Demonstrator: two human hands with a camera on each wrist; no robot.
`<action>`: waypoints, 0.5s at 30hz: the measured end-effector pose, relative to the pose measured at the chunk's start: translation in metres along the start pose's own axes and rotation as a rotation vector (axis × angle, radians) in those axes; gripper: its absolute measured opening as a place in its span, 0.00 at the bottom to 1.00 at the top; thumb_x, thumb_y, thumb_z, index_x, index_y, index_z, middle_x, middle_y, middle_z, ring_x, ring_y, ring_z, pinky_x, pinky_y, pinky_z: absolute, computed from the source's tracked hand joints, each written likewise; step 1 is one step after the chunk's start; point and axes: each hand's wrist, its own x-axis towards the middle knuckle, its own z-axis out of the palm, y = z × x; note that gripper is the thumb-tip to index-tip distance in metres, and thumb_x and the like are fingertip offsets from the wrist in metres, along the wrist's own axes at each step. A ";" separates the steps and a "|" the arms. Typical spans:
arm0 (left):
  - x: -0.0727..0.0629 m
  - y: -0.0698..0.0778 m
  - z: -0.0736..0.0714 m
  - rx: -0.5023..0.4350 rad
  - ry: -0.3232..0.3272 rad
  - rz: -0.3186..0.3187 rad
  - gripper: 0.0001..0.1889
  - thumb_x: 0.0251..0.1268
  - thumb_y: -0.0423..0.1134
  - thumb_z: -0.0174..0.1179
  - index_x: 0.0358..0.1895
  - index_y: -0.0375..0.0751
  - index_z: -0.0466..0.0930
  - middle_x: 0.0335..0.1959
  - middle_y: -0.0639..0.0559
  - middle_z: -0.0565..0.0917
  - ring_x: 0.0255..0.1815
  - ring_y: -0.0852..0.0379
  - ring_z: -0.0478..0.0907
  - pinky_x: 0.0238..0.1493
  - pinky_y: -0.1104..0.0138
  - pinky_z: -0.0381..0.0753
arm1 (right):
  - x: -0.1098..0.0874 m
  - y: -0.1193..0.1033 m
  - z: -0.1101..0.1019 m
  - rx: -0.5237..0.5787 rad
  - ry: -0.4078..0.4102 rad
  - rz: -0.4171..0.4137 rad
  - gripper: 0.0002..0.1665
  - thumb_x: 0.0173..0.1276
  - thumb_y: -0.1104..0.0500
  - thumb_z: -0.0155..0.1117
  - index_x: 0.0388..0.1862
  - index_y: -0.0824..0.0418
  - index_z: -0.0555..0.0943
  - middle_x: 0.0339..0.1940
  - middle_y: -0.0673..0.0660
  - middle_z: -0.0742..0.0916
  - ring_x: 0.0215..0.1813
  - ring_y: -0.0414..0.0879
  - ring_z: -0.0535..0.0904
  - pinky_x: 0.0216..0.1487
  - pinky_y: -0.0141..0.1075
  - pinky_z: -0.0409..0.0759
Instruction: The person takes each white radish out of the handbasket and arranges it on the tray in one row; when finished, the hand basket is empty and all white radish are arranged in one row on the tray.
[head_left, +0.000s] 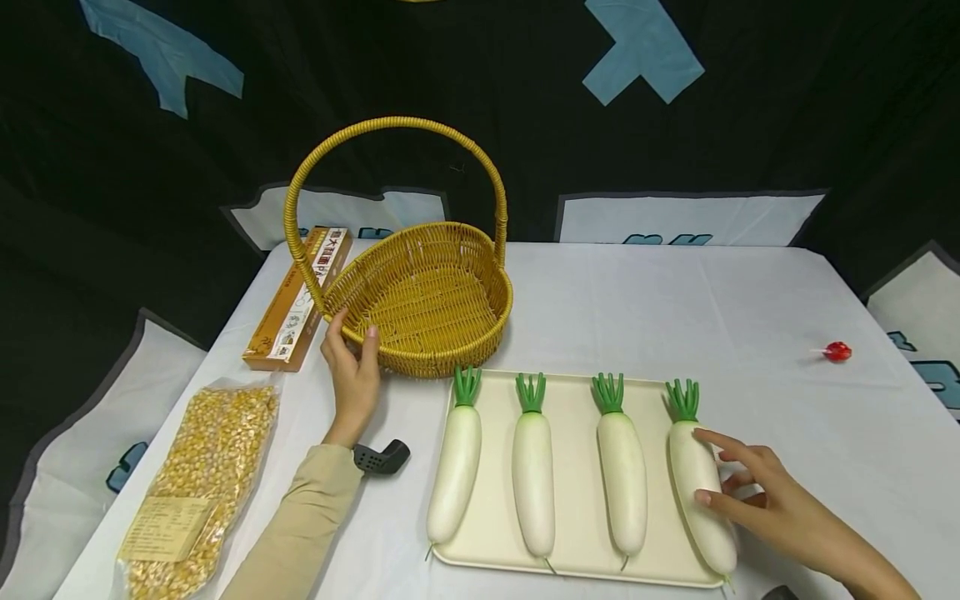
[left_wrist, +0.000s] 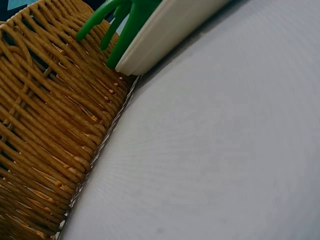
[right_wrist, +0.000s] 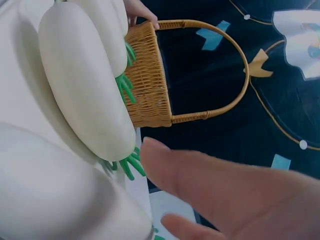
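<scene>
A yellow wicker basket [head_left: 416, 300] with a tall arched handle stands on the table. My left hand [head_left: 351, 379] holds its near left rim, the thumb toward the inside. Below the basket lies a cream tray [head_left: 573, 467] bearing several white radishes with green tops. My right hand [head_left: 772, 500] hovers at the rightmost radish [head_left: 701, 492]; thumb and forefinger are spread and overlap it in the head view. In the right wrist view the thumb [right_wrist: 185, 170] stands out beside that radish [right_wrist: 60, 195]. The left wrist view shows the basket wall [left_wrist: 55, 115] and the tray's corner [left_wrist: 135, 62].
On the left lie a bag of corn kernels [head_left: 213, 450] and a long brown-and-white box [head_left: 300, 300]. A red lollipop [head_left: 837, 352] is far right on the white tablecloth [head_left: 652, 308]. A dark curtain [head_left: 525, 158] hangs behind the table.
</scene>
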 end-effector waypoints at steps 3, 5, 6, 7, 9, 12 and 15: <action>-0.001 0.000 0.000 0.009 0.007 -0.003 0.30 0.67 0.52 0.45 0.69 0.53 0.47 0.67 0.39 0.47 0.70 0.42 0.47 0.67 0.44 0.48 | -0.001 -0.004 -0.002 -0.059 0.093 -0.016 0.43 0.59 0.48 0.63 0.69 0.51 0.56 0.55 0.67 0.64 0.47 0.50 0.73 0.35 0.32 0.77; -0.003 0.002 0.000 0.029 0.024 0.001 0.31 0.67 0.53 0.45 0.69 0.52 0.47 0.67 0.38 0.46 0.70 0.41 0.47 0.67 0.44 0.48 | -0.001 -0.008 -0.003 -0.090 0.160 -0.028 0.43 0.58 0.48 0.64 0.69 0.52 0.57 0.55 0.68 0.65 0.49 0.56 0.72 0.36 0.37 0.79; -0.004 0.003 0.000 0.040 0.035 0.006 0.31 0.67 0.53 0.45 0.70 0.51 0.47 0.68 0.38 0.45 0.70 0.41 0.46 0.67 0.44 0.48 | -0.001 -0.011 -0.004 -0.095 0.192 -0.041 0.43 0.57 0.48 0.65 0.69 0.52 0.58 0.55 0.68 0.65 0.50 0.58 0.71 0.37 0.41 0.79; -0.004 0.004 0.000 0.056 0.053 0.019 0.32 0.66 0.53 0.45 0.70 0.49 0.47 0.68 0.38 0.45 0.71 0.41 0.45 0.67 0.44 0.48 | -0.002 -0.013 -0.004 -0.107 0.227 -0.052 0.42 0.57 0.48 0.65 0.69 0.51 0.58 0.55 0.67 0.65 0.51 0.57 0.70 0.38 0.40 0.79; -0.005 0.008 0.000 0.087 0.088 0.052 0.32 0.66 0.52 0.46 0.70 0.47 0.47 0.69 0.38 0.42 0.72 0.42 0.42 0.68 0.45 0.47 | -0.002 -0.018 -0.006 -0.122 0.290 -0.080 0.41 0.56 0.49 0.66 0.68 0.50 0.60 0.55 0.66 0.66 0.50 0.56 0.70 0.40 0.40 0.79; -0.006 0.017 0.000 0.141 0.128 0.130 0.33 0.65 0.51 0.47 0.70 0.46 0.48 0.70 0.39 0.39 0.73 0.44 0.38 0.68 0.46 0.46 | -0.002 -0.025 -0.007 -0.126 0.400 -0.147 0.39 0.55 0.52 0.68 0.65 0.50 0.65 0.55 0.63 0.68 0.48 0.54 0.70 0.42 0.26 0.74; -0.006 0.032 -0.002 0.222 0.125 0.238 0.34 0.64 0.50 0.49 0.70 0.47 0.49 0.71 0.40 0.41 0.72 0.45 0.39 0.68 0.45 0.44 | -0.002 -0.033 -0.008 -0.115 0.510 -0.214 0.36 0.53 0.57 0.69 0.62 0.49 0.69 0.56 0.60 0.70 0.52 0.42 0.69 0.43 0.21 0.65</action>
